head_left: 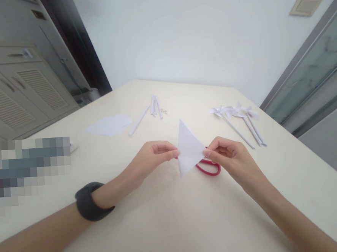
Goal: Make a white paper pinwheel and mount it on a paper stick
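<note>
A white paper folded into a triangle is held up over the cream table, pinched on both sides. My left hand grips its left edge and my right hand grips its right corner. A dark band sits on my left wrist. Red-handled scissors lie on the table just behind and below the paper, partly hidden by it and by my right hand.
Flat white paper sheets lie at the left. Several rolled white paper sticks lie at the far middle, one loose stick beside them. Finished paper pinwheels lie at the right. A cabinet stands beyond the table's left edge.
</note>
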`<state>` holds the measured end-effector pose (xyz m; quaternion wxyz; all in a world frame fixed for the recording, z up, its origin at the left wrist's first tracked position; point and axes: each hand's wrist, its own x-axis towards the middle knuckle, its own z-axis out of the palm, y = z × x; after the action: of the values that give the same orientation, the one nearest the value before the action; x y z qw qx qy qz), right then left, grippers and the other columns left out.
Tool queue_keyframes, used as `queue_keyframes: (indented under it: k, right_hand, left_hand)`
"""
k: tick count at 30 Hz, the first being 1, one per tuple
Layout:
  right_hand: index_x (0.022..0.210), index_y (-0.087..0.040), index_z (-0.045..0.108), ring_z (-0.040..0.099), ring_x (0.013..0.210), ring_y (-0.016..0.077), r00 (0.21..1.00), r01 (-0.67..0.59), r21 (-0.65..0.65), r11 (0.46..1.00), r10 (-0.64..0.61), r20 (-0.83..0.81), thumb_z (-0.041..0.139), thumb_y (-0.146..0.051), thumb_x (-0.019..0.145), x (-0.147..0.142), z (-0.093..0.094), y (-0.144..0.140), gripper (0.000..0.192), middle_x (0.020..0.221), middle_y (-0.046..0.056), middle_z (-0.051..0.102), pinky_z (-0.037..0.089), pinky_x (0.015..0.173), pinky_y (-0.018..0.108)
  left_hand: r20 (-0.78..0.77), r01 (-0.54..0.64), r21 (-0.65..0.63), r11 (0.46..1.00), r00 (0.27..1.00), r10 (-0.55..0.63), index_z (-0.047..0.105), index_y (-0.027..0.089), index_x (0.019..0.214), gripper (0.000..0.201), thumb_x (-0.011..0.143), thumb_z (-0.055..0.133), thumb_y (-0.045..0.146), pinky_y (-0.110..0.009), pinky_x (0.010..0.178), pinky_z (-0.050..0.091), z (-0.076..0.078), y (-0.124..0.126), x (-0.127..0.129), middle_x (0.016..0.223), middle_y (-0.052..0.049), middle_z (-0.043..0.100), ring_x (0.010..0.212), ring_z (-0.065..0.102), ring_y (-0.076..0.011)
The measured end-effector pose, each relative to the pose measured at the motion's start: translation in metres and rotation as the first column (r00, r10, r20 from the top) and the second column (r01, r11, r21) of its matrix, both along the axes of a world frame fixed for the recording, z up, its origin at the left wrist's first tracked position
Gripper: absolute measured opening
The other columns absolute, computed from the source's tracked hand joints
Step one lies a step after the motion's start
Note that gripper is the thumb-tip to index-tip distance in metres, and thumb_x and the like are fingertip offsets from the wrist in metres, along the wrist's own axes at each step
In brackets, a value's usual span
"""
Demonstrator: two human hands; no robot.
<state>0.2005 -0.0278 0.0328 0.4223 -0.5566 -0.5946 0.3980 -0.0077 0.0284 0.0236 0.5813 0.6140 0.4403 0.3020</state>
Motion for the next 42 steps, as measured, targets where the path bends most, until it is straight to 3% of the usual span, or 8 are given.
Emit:
queue_keyframes:
  k: [7, 17, 24, 31, 42]
  right_hand:
    - [0.068, -0.018, 0.055, 0.054, 0.068, 0.0128, 1.000, 0.014, 0.008, 1.000, -0.014, -0.024, 0.060, -0.032, 0.081, 0.000, -0.004, 0.001, 0.020, 0.072, 0.000, 0.061, 0.039, 0.060, 0.025]
    - [0.068, -0.018, 0.056, 0.053, 0.067, 0.0119, 0.999, 0.017, 0.031, 0.999, -0.016, -0.030, 0.061, -0.032, 0.081, 0.002, -0.006, 0.001, 0.019, 0.071, -0.001, 0.061, 0.038, 0.060, 0.025]
    - [0.066, -0.017, 0.056, 0.052, 0.065, 0.0118, 0.997, 0.050, 0.039, 0.998, -0.047, -0.055, 0.062, -0.029, 0.079, 0.002, -0.004, 0.002, 0.019, 0.068, -0.001, 0.060, 0.038, 0.057, 0.024]
    - [0.069, -0.018, 0.057, 0.051, 0.065, 0.0108, 0.999, 0.026, 0.059, 0.998, -0.023, -0.049, 0.061, -0.031, 0.081, 0.003, -0.006, 0.001, 0.019, 0.069, -0.001, 0.060, 0.037, 0.058, 0.023]
    - [0.069, -0.018, 0.055, 0.048, 0.064, 0.0108, 0.998, 0.053, 0.073, 0.996, -0.050, -0.050, 0.061, -0.037, 0.082, 0.005, -0.008, 0.001, 0.024, 0.066, -0.002, 0.057, 0.034, 0.056, 0.023]
  left_hand:
    - [0.020, 0.037, -0.095, 0.995, 0.999, -0.035, 0.066, 0.019, 0.074, 0.017, 0.075, 0.067, 0.035, -0.022, 0.066, 0.043, -0.009, -0.001, -0.002, 0.075, 0.002, 0.067, 0.069, 0.059, -0.0117]
    - [0.031, 0.023, -0.044, 0.999, 0.999, -0.022, 0.066, 0.020, 0.071, 0.018, 0.075, 0.067, 0.038, -0.019, 0.065, 0.041, -0.015, 0.000, -0.001, 0.071, 0.005, 0.065, 0.067, 0.057, -0.0090]
    - [0.045, 0.043, -0.154, 0.987, 0.998, -0.036, 0.062, 0.019, 0.069, 0.019, 0.074, 0.068, 0.036, -0.018, 0.057, 0.039, -0.013, -0.005, 0.002, 0.065, 0.005, 0.061, 0.060, 0.054, -0.0077]
    - [0.030, 0.024, -0.030, 0.999, 0.999, -0.024, 0.062, 0.018, 0.065, 0.023, 0.074, 0.068, 0.038, -0.018, 0.060, 0.035, -0.019, -0.001, 0.000, 0.064, 0.006, 0.056, 0.062, 0.050, -0.0074]
    - [0.012, 0.042, -0.052, 0.998, 0.999, -0.042, 0.065, 0.020, 0.068, 0.018, 0.072, 0.069, 0.037, -0.022, 0.064, 0.034, -0.020, -0.002, 0.001, 0.066, 0.005, 0.058, 0.066, 0.049, -0.0101]
